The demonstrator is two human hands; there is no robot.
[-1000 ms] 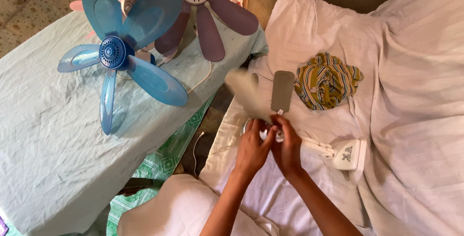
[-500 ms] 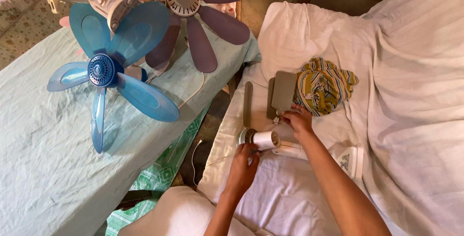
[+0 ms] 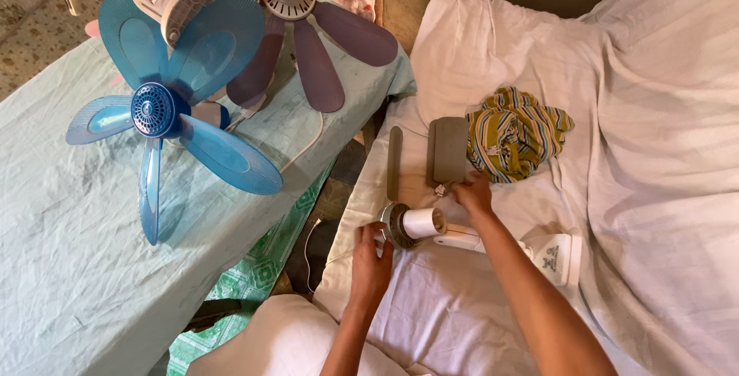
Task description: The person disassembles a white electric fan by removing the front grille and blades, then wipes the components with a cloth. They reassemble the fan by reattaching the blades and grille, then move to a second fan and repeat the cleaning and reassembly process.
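A small grey-bladed fan lies on the white sheet (image 3: 662,114), with its white motor housing (image 3: 422,223) and grey hub pointing left. My left hand (image 3: 371,254) rests against the hub's left side, fingers curled on it. My right hand (image 3: 471,193) reaches past the motor, its fingertips pinching a small metal piece at the lower edge of the wide grey blade (image 3: 449,150). A narrower grey blade (image 3: 394,163) stands edge-on beside it. The fan's white base (image 3: 556,257) lies to the right, under my forearm.
A striped green-and-yellow cloth (image 3: 517,131) is bunched right of the blades. On the pale green sheet (image 3: 69,268) at left lie a blue fan (image 3: 158,114), a purple-bladed fan (image 3: 308,30) and a white cord (image 3: 308,141). A dark gap with green patterned fabric (image 3: 262,284) separates the two surfaces.
The grey fan, held up in both hands a second ago, now lies on the white sheet. My right hand has reached forward to the wide blade; my left stays at the hub.
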